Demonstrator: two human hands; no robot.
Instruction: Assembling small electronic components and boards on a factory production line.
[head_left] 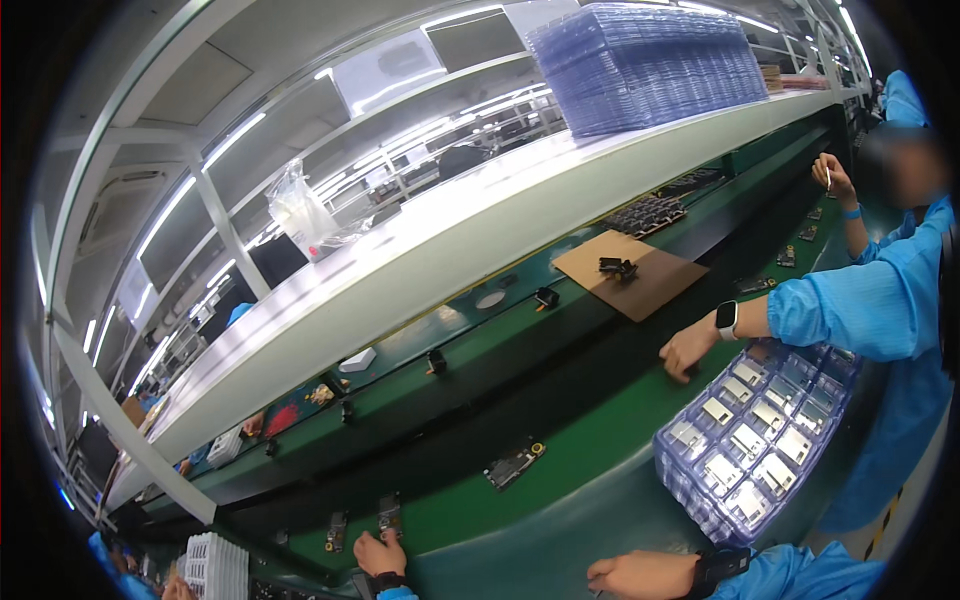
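- Head view, lower left of centre: the person's left hand [380, 554] meets the near end of a circuit board [389, 514] lying on the green conveyor belt [590, 430]; whether the fingers are clamped on it or only rest against it, I cannot tell.
- Bottom edge, right of centre: the person's right hand [640, 574], with a black wristband [722, 568], has its fingers curled and pointing left; its fingertips are too small to tell whether they pinch anything.
- Just left of the touched board, a second circuit board with a yellow ring [336, 532] lies on the belt; a larger board assembly [515, 466] lies apart from both, near the middle of the lower half.
- Right of the frame: a stack of clear blister trays [688, 500] stands beside the belt, its top compartments filled with silvery shielded modules [747, 440].
- Above that stack, a co-worker's arm in a blue sleeve [840, 310] reaches left, a smartwatch [727, 320] on the wrist and the hand over the belt.
- Upper right of centre: small black parts [617, 268] sit on a brown cardboard sheet [660, 287].
- Top: a tall stack of bluish plastic trays [650, 75] stands on a white shelf [450, 240].
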